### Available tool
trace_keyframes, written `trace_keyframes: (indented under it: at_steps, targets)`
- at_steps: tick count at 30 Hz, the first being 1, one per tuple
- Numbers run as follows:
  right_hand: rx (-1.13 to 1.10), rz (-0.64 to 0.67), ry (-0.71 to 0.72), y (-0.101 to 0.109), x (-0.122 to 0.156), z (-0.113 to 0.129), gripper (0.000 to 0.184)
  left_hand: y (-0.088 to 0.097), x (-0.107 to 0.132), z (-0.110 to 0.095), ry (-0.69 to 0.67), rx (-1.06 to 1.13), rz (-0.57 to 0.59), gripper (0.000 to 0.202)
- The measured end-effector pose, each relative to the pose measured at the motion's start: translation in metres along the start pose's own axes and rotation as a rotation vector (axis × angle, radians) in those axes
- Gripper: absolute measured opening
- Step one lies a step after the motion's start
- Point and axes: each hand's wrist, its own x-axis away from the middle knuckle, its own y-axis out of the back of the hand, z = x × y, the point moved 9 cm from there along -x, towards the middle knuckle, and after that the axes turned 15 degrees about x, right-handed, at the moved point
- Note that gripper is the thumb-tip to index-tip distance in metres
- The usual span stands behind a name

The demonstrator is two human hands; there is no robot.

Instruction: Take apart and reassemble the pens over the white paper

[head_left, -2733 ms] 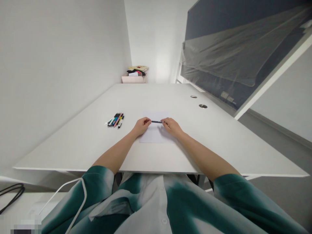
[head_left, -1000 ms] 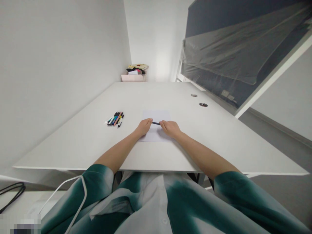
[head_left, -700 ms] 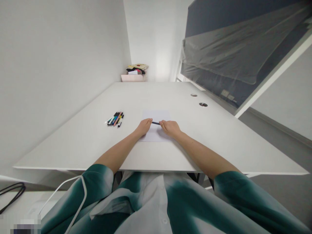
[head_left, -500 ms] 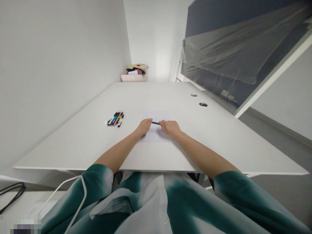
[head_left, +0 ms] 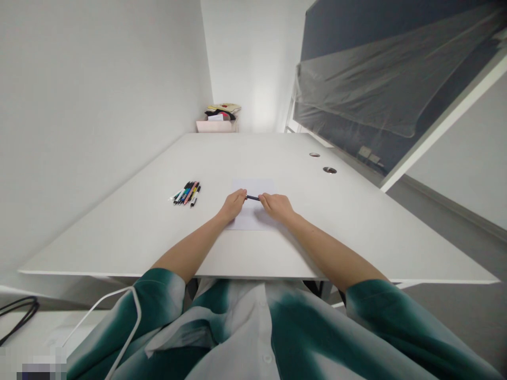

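Looking down a long white table (head_left: 317, 237), we find a paper sheet (head_left: 253, 186); over it, our left hand (head_left: 232, 206) and right hand (head_left: 278, 207) pinch a dark pen (head_left: 252, 198) lying crosswise, fingers closed on either end.

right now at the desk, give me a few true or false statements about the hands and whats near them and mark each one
1. The dark pen lies between the left hand and the right hand, with fingers of each at its ends. True.
2. Both hands are over a sheet of white paper. True.
3. The bunch of coloured pens lies to the right of the paper. False: it lies to the left, apart from the hands.
4. The paper hangs over the near edge of the white desk. False: it lies fully on the desk, short of that edge.
5. Two round grommets are set in the desk, beyond the paper and to the right. True.
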Motion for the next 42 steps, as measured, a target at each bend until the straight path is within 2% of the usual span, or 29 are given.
trace_keyframes:
  at_steps: [5,12,23,30,37,42]
  targets:
    - [-0.011,-0.006,-0.020,-0.002,-0.001,-0.005,0.053,-0.003,0.002,-0.003,-0.064,0.022,0.098,0.014]
    - [-0.028,-0.018,-0.026,-0.006,-0.004,-0.012,0.050,-0.004,0.001,-0.003,-0.077,-0.084,0.140,0.020]
    - [-0.109,-0.094,0.040,-0.001,-0.002,-0.010,0.044,0.001,-0.003,0.002,-0.051,-0.090,0.109,0.022]
    - [-0.172,-0.158,0.102,0.002,-0.003,-0.008,0.041,0.002,-0.004,0.003,-0.028,-0.100,0.133,0.026]
    - [-0.184,-0.191,0.111,0.003,-0.003,-0.006,0.035,0.003,-0.005,0.009,0.001,-0.135,0.107,0.033]
    - [-0.196,-0.199,0.103,0.003,-0.003,-0.007,0.034,0.008,-0.005,0.010,-0.031,-0.027,0.053,0.020]
